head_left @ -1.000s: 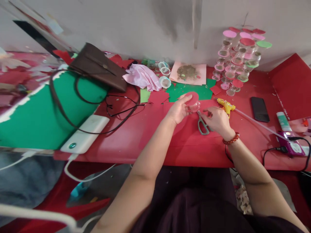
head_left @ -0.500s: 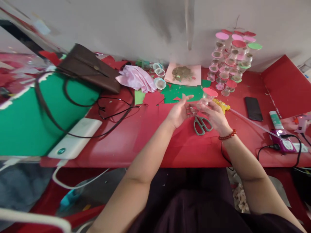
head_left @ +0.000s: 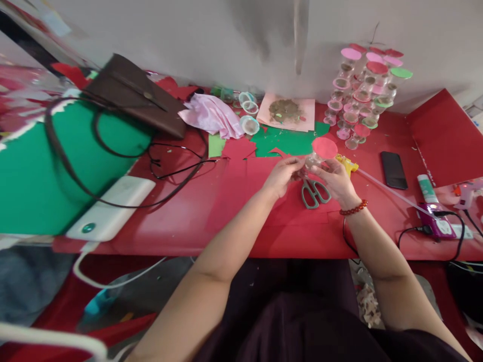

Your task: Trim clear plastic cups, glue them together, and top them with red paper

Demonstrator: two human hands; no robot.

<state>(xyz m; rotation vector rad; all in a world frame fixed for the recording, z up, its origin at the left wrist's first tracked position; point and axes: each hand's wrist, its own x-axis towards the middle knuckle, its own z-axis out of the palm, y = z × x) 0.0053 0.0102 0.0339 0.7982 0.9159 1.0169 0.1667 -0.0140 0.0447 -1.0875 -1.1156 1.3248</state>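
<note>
Above the red table, my right hand (head_left: 334,178) grips a small clear plastic-cup hourglass (head_left: 313,160) topped by a red paper disc (head_left: 324,148). The hourglass is tilted, its disc turned toward me. My left hand (head_left: 283,176) is closed, its fingertips at the left side of the hourglass; the fingers partly hide its lower end. Just below both hands lie scissors (head_left: 310,193) with grey-green handles, their blades hidden under the hands. Red paper sheets (head_left: 241,196) spread beneath. A yellow glue gun (head_left: 347,163) lies beyond my right hand.
Stacked hourglasses (head_left: 350,118) with coloured discs stand at the back right. A phone (head_left: 393,170), a glue stick (head_left: 427,188) and a purple power adapter (head_left: 433,218) sit right. Sand on pink paper (head_left: 307,113), a pink cloth (head_left: 211,118), a brown bag (head_left: 132,100) and a power bank (head_left: 113,208) lie left.
My left hand has gone from spread fingers to closed at the hourglass. The hourglass has tipped, so its red disc faces me more. The view has shifted slightly.
</note>
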